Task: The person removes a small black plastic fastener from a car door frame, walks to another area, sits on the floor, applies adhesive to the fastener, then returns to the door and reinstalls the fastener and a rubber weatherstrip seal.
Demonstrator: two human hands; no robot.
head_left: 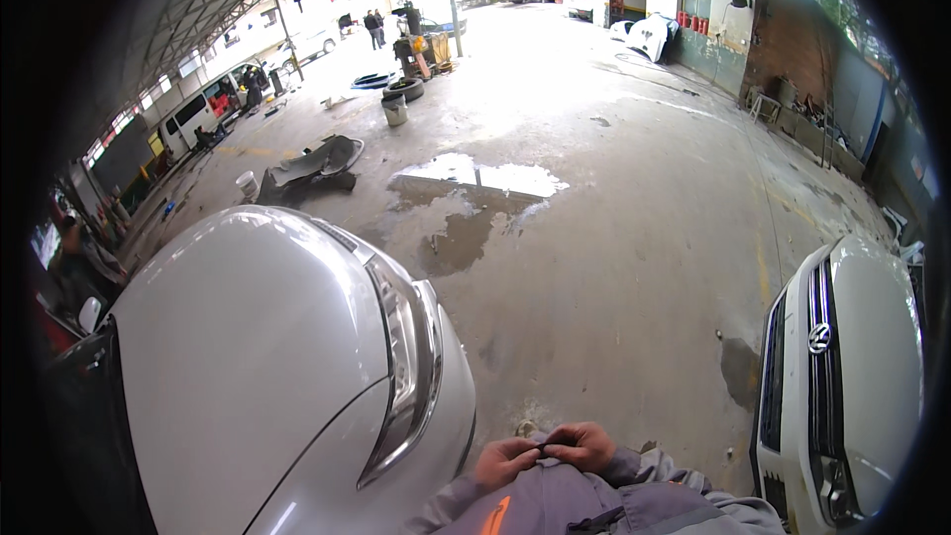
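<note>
Close in front of my body, my left hand [506,462] and my right hand [582,448] meet at the fingertips. Both are closed in a pinch, thumbs and fingers pressed together. A small dark bit shows between them, too small to name. Just below lies the front of my grey jacket [565,500], which has an orange strip. To the left of my hands stands a silver car [248,307] with its bonnet down, its headlight [406,357] facing the yard. Neither hand touches the car.
A white car [872,337] stands at the right. Ahead lie a puddle [466,228], a detached bumper [307,168], a bucket [395,111] and tyres [404,89]. Farther off are a white van [198,114], two people [373,30] and a loose white car panel [652,37].
</note>
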